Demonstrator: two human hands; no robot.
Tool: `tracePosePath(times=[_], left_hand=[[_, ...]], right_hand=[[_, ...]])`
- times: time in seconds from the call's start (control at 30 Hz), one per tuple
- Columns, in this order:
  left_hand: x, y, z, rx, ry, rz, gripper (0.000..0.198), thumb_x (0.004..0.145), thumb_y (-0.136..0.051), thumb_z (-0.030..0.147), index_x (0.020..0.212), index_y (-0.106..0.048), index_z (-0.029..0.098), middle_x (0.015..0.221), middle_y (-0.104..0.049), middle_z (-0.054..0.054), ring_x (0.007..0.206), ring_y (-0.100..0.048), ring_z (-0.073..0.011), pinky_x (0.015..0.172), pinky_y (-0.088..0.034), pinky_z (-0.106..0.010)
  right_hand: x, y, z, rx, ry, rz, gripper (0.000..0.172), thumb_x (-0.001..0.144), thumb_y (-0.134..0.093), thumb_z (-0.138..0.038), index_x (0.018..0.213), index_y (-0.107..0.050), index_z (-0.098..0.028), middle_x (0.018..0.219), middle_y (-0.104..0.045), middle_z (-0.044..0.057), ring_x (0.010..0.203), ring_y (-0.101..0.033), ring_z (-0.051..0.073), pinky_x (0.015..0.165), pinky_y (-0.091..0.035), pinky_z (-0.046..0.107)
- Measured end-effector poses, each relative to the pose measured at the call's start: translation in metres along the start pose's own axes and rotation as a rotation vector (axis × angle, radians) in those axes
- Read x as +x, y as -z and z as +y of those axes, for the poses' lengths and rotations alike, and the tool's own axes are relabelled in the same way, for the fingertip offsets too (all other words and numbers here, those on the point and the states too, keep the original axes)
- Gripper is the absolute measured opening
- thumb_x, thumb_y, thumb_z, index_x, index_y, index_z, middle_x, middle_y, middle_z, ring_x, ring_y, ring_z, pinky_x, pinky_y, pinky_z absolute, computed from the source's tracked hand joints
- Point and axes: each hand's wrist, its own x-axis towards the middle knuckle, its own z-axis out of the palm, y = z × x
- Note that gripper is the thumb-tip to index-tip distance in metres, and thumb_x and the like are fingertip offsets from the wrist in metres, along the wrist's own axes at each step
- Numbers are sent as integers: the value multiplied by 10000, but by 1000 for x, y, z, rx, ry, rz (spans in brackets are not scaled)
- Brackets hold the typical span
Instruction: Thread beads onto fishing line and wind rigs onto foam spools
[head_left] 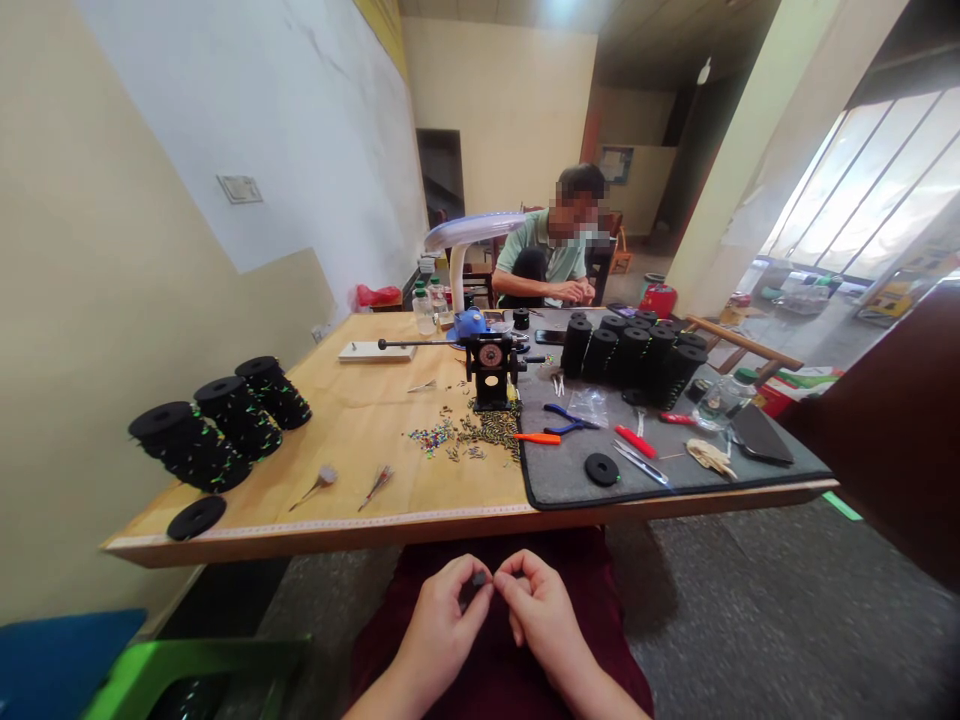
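Note:
Over my lap, below the table's front edge, my left hand (pixel 448 612) pinches a small dark piece (pixel 478 579) between thumb and fingers. It is too small to tell its kind. Touching or nearly touching it, the fingertips of my right hand (pixel 538 598) are pressed together; whatever they pinch is too fine to make out. Nearest on the table are a flat black foam ring (pixel 602 469), silver tweezers (pixel 640 463) and an orange-handled tool (pixel 538 438). A heap of small brassy and coloured parts (pixel 480 432) lies before a black hand-cranked winder (pixel 491 370).
Stacks of black foam spools (pixel 180 445) stand at the left, more (pixel 637 350) on the grey mat (pixel 555 485). Blue pliers (pixel 566 420), a red-handled tool (pixel 636 441) and a bottle (pixel 720 400) lie about. A lamp (pixel 459 270) rises behind. Across the table sits a person (pixel 551 250).

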Motion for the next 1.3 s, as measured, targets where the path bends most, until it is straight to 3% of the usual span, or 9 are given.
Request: tracePosePath(times=[0.17, 0.33, 0.57, 0.8, 0.9, 0.97, 1.07, 1.17, 1.3], left_hand=[[1, -2, 1, -246, 212, -118, 170, 794, -564, 345, 738, -525, 189, 581, -546, 12, 537, -539, -149, 470, -420, -227], [3, -1, 1, -362, 272, -138, 129, 749, -596, 277, 752, -508, 183, 547, -542, 36, 520, -518, -117, 510, -425, -217], [3, -1, -3, -213, 204, -97, 42, 718, -551, 199, 686, -530, 183, 519, -517, 47, 475, -454, -109, 467, -353, -208], [2, -1, -1, -35, 159, -53, 105, 701, -598, 219, 616, -603, 157, 501, -472, 49, 485, -363, -99, 479, -283, -218], [3, 0, 0, -52, 162, -54, 129, 707, -617, 248, 629, -644, 149, 546, -540, 23, 506, -388, -105, 498, -300, -221], [4, 2, -1, -83, 169, -52, 115, 698, -638, 253, 648, -654, 151, 527, -505, 36, 510, -384, -105, 503, -303, -218], [6, 5, -1, -237, 230, -67, 107, 697, -645, 263, 734, -639, 163, 516, -413, 72, 497, -363, -95, 489, -296, -204], [7, 5, -3, -408, 286, -81, 147, 733, -620, 312, 771, -607, 171, 596, -445, 63, 491, -352, -77, 464, -277, -188], [10, 4, -8, -386, 265, 8, 205, 742, -617, 367, 787, -605, 167, 593, -443, 63, 479, -341, -74, 443, -263, -186]], right_hand=[[1, 4, 1, 115, -37, 26, 376, 712, -638, -525, 702, -487, -181, 315, -341, -144, 278, -196, 21, 335, -102, 168], [3, 6, 2, 140, -55, 8, 400, 692, -656, -538, 674, -465, -188, 310, -334, -148, 269, -185, 18, 329, -103, 170], [2, 5, 3, 111, -59, -16, 396, 704, -645, -537, 664, -457, -191, 306, -333, -148, 265, -195, 20, 333, -111, 177], [1, 3, -2, 26, -95, -60, 397, 707, -613, -555, 680, -449, -195, 319, -352, -143, 271, -217, 25, 342, -94, 184], [2, 4, -3, -26, -100, -74, 374, 710, -610, -538, 709, -455, -198, 313, -355, -146, 269, -226, 31, 347, -106, 182], [2, 4, -3, -57, -110, -99, 341, 708, -618, -502, 726, -476, -192, 315, -367, -145, 268, -237, 33, 348, -112, 181], [0, 5, -3, -98, -145, -160, 276, 694, -618, -431, 688, -493, -185, 328, -375, -137, 266, -261, 33, 335, -118, 182], [-2, 4, -4, -109, -145, -193, 184, 691, -573, -340, 643, -470, -196, 322, -362, -139, 256, -251, 32, 320, -116, 179], [-3, 2, -3, -66, -107, -143, 104, 657, -497, -270, 617, -419, -215, 319, -327, -151, 253, -235, 30, 315, -125, 164]])
